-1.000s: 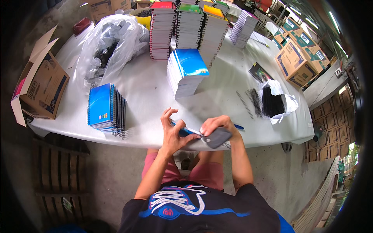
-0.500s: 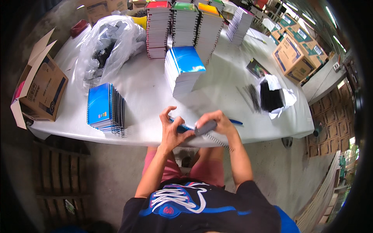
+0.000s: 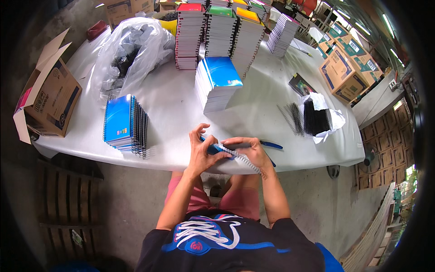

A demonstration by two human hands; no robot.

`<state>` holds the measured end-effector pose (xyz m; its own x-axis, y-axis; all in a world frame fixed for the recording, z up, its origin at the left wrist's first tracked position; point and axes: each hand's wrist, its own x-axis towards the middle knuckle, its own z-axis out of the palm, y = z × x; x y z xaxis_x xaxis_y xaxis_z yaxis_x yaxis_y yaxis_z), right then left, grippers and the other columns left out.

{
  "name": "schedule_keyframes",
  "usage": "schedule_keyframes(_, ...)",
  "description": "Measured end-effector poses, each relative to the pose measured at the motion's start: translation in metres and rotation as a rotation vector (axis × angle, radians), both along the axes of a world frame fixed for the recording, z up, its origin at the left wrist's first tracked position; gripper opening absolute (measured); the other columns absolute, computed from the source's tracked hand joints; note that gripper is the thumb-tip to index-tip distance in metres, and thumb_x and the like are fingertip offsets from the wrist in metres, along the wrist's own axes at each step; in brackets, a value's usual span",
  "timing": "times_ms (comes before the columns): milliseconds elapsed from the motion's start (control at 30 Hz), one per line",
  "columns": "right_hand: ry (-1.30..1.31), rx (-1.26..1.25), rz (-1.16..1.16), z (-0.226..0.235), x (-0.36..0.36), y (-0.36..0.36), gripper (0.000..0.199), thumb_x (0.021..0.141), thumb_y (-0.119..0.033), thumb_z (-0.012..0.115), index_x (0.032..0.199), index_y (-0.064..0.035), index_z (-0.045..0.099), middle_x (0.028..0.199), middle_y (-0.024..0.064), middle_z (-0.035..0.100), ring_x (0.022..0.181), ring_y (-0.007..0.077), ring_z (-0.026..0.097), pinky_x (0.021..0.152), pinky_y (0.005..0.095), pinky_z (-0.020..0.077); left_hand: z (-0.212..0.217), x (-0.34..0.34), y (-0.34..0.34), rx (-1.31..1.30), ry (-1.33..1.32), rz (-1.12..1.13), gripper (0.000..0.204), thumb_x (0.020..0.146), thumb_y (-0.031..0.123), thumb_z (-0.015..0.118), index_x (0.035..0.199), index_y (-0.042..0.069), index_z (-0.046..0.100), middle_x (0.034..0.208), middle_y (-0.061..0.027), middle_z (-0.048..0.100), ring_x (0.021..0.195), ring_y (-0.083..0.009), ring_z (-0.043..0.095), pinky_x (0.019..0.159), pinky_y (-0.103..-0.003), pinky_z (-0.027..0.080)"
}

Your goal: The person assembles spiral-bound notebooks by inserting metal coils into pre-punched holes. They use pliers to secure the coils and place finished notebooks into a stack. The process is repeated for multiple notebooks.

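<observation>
White-covered worktop (image 3: 167, 109) spanned the frame. At lower centre, fingers of our left hand (image 3: 198, 152) pinched a blue-covered notebook (image 3: 215, 149); those of our right hand (image 3: 254, 155), gripping a dark grey object (image 3: 243, 145), had shifted it, uncovering the dark wire coil (image 3: 244, 160).

A white-covered counter (image 3: 170, 122) spreads wide, its near edge curving. Toward the left stands an open cardboard box (image 3: 54, 99), with a clear plastic bag (image 3: 149, 52) of dark coils farther in and a pile of blue spiral notebooks (image 3: 118, 120) nearer the front. A blue-topped paper stack (image 3: 217, 86) rises mid-surface, just in front of red-topped (image 3: 188, 41), green-topped (image 3: 220, 38) and yellow-topped stacks (image 3: 247, 41). A separate stack (image 3: 282, 35) leans beyond. On the right lie a dark flat packet (image 3: 301, 85), loose coils (image 3: 294, 119) and black coils (image 3: 316, 117) on white wrapping (image 3: 335, 119).
</observation>
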<state>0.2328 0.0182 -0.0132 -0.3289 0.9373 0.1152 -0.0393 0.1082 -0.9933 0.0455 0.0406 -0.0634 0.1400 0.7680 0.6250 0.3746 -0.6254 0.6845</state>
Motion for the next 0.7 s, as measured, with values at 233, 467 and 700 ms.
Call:
schedule_keyframes(233, -0.177, 0.057, 0.01, -0.004, 0.006, 0.008, 0.028, 0.073, 0.005, 0.058, 0.099, 0.003, 0.068, 0.105, 0.016, 0.066, 0.096, 0.0207, 0.062, 0.085, 0.0287, 0.0484, -0.004, 0.002, 0.002, -0.104, -0.111, 0.0, 0.058, 0.047, 0.041, 0.087, 0.083, 0.008, 0.056, 0.12, -0.0141, 0.042, 0.103, -0.0299, 0.04, 0.082, -0.04, 0.04)
schedule_keyframes(467, -0.203, 0.362, -0.042, 0.008, 0.007, 0.007, 0.027, 0.067, 0.008, 0.066, 0.091, -0.0033, 0.072, 0.081, 0.0066, 0.063, 0.079, 0.0161, 0.061, 0.071, 0.0265, 0.0473, -0.002, -0.005, 0.001, -0.09, -0.084, 0.013, 0.054, 0.049, 0.037, 0.088, 0.079, 0.008, 0.054, 0.125, -0.0165, 0.03, 0.102, -0.0313, 0.04, 0.081, -0.04, 0.039)
schedule_keyframes(700, -0.401, 0.375, -0.026, 0.001, -0.003, 0.021, 0.043, 0.059, 0.017, 0.056, 0.089, -0.0075, 0.073, 0.076, 0.0035, 0.058, 0.076, 0.0137, 0.056, 0.067, 0.0262, 0.0443, -0.002, -0.005, 0.005, -0.198, -0.189, -0.059, 0.072, 0.042, 0.032, 0.092, 0.095, 0.008, 0.049, 0.114, -0.0141, 0.037, 0.106, -0.0274, 0.042, 0.083, -0.038, 0.041)
